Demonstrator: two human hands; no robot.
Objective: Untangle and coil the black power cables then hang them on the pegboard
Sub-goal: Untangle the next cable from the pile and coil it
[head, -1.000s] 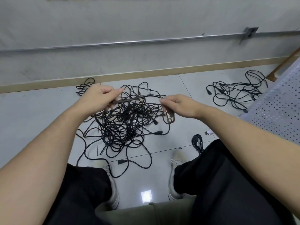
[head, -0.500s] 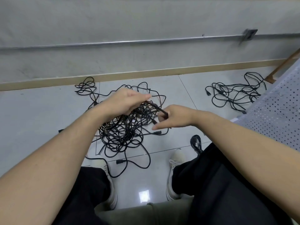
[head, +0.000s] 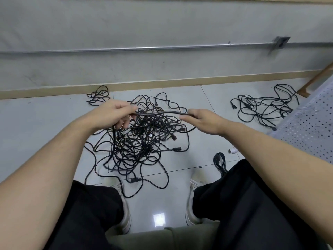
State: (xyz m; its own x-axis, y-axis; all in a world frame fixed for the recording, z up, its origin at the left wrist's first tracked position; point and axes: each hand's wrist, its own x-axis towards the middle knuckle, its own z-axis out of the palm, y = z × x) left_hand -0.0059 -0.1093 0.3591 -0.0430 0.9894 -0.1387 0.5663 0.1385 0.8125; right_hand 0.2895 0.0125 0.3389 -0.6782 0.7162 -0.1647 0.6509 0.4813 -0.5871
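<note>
A thin, glossy black cable (head: 158,113) stretches between both hands: left hand (head: 112,115) curled around it, right hand (head: 203,120) pinching it, above the wiry tangle (head: 142,141) on smooth tiled floor (head: 45,123).

Both arms outstretched; left hand (head: 112,114) curled, right hand (head: 203,120) pinching.

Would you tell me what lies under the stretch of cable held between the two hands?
Under the held cable lies the big tangled pile of black cables on the tiled floor. The left hand hides the pile's near-left edge.
</note>
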